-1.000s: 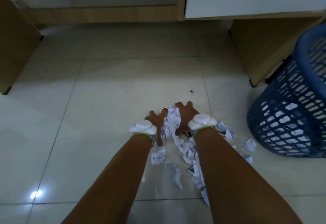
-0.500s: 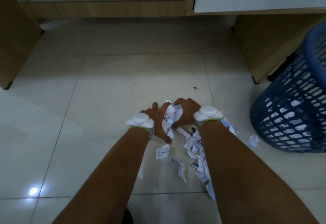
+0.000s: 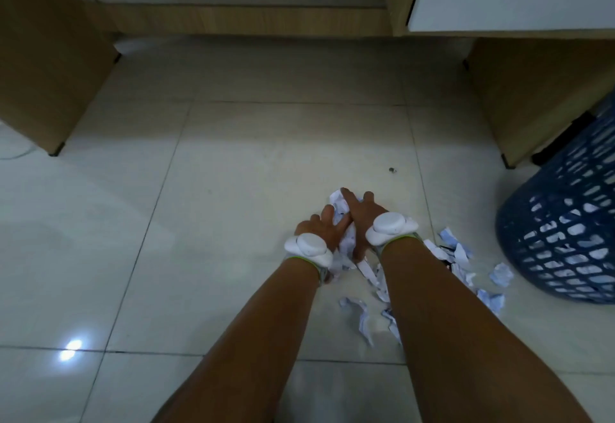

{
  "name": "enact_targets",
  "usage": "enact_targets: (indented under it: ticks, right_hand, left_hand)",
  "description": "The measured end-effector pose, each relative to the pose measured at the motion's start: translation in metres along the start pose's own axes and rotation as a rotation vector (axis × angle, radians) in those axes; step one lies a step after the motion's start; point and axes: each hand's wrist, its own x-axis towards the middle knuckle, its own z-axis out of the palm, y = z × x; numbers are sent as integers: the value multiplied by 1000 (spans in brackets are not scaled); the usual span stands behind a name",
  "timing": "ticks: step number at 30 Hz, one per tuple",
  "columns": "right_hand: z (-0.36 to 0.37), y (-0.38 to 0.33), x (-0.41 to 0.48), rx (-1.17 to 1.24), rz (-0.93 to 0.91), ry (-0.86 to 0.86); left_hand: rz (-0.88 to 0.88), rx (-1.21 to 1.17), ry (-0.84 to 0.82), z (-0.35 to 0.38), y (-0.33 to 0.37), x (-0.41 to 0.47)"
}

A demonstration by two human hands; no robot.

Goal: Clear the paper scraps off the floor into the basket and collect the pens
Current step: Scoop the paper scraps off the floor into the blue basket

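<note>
Gathering is the step in hand, as I read it: both hands are down on the floor (image 3: pixel 233 223), pressing a wad of paper scraps (image 3: pixel 340 203) between them. The left hand (image 3: pixel 317 230) cups the wad from its side, its fingers (image 3: pixel 327 214) curved against the paper. The right hand (image 3: pixel 361 219) lies over the top, its fingers (image 3: pixel 347 197) stretched across the far edge and the thumb tucked down on the near side. I take both as grasping the wad, not clenched empty and not released. How firm the hold is underneath, I cannot tell.

The basket (image 3: pixel 565 239) stands on the floor off to my right, apart from the hands, and white paper shows through its blue lattice. Loose scraps (image 3: pixel 461 253) lie strewn between my right forearm and the basket, with a few more between the two forearms. A dark sliver (image 3: pixel 445 258) among those scraps may be a pen, but it is too buried for me to say. I see no other pen.

The next move, I judge, calls for lifting the wad with both hands closed around it, swinging right and letting go only once over the basket's mouth. Small pieces could slip out from below on the way. After that the strewn scraps need another sweep, and the pens need finding.
</note>
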Motion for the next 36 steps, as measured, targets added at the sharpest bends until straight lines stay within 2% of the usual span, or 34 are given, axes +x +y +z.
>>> enact_targets:
  ticks: [7,12,20,27,30,36]
  right_hand:
    - [1,-1,3,-29,-87,1]
    - [5,1,6,-119,-81,75]
    - [15,0,8,-199,-65,77]
    - [15,2,14,47,-123,186]
    - [4,13,10,56,-94,271]
    - [-7,36,-2,-36,-39,162]
  left_hand:
    - [-50,28,24,12,-14,9]
    - [-68,68,46,15,-19,14]
    - [-94,13,59,18,-16,22]
    - [-163,-215,147,11,-20,27]
    - [-193,-324,216,8,-26,27]
    - [-142,-230,97,15,-37,27]
